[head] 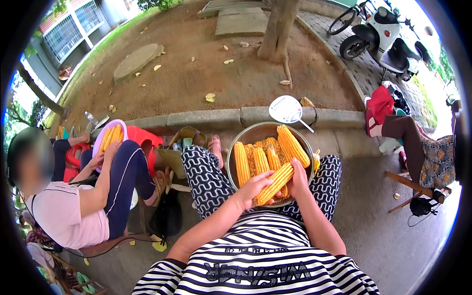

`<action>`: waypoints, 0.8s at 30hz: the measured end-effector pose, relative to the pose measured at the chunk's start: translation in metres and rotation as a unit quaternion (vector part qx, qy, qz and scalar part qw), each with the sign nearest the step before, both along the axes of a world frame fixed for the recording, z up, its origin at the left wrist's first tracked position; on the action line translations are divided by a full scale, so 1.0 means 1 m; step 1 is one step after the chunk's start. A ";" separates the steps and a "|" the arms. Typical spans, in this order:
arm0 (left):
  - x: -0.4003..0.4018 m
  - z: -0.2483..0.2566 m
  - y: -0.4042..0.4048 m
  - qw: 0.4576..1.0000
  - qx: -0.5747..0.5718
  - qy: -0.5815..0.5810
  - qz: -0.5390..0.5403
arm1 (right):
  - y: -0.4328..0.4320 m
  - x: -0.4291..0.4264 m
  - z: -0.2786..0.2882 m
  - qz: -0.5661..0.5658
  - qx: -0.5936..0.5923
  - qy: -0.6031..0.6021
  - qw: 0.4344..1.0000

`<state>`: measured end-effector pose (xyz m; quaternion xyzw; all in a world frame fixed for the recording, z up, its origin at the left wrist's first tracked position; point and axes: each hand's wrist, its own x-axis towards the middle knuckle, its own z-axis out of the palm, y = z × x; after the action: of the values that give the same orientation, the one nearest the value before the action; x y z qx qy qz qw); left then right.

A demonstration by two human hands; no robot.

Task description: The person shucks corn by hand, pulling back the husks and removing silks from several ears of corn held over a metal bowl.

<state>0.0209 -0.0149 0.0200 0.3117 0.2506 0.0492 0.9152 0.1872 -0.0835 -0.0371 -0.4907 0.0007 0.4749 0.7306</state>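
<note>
A yellow ear of corn (274,184) lies slantwise between my two hands, above a round metal basin (231,162) held on my lap. My left hand (256,188) grips its lower end, the fingers wrapped around from the left. At its upper right end, my right hand (298,179) closes on it with the thumb along the top. Several more ears rest in the basin, among them a big ear (293,145) leaning on the right rim and an upright ear (242,164) by the left wall. Loose corn kernels (263,143) show between them.
A white hand fan (285,109) lies on the stone curb (206,120) ahead. To the left, a seated person (73,210) holds a purple basin (123,127) of corn near a red plastic stool (145,142). Another person's leg (403,140) is at right. Scooters (383,40) stand beyond.
</note>
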 end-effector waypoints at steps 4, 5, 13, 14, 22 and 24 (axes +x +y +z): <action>0.000 -0.006 -0.001 1.000 0.004 -0.007 0.012 | 0.004 -0.005 0.004 -0.029 -0.012 -0.033 0.999; 0.000 -0.008 -0.002 1.000 0.009 -0.006 0.012 | 0.005 -0.009 0.006 -0.045 -0.019 -0.037 0.998; 0.013 0.003 -0.014 0.997 0.060 0.039 0.016 | 0.010 0.000 0.002 -0.013 -0.020 -0.031 0.999; 0.011 0.000 -0.011 0.998 0.056 0.034 0.009 | 0.011 0.001 -0.002 -0.002 -0.008 -0.003 1.000; 0.010 -0.018 -0.001 0.990 -0.141 0.000 -0.026 | 0.004 0.007 -0.004 0.029 0.006 0.015 0.999; 0.009 -0.024 -0.001 0.989 -0.144 -0.001 -0.041 | 0.005 -0.005 0.015 0.018 0.000 0.003 1.000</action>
<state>0.0300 -0.0158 -0.0041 0.1864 0.2414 -0.0253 0.9520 0.1822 -0.0783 -0.0226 -0.4894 -0.0057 0.4899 0.7214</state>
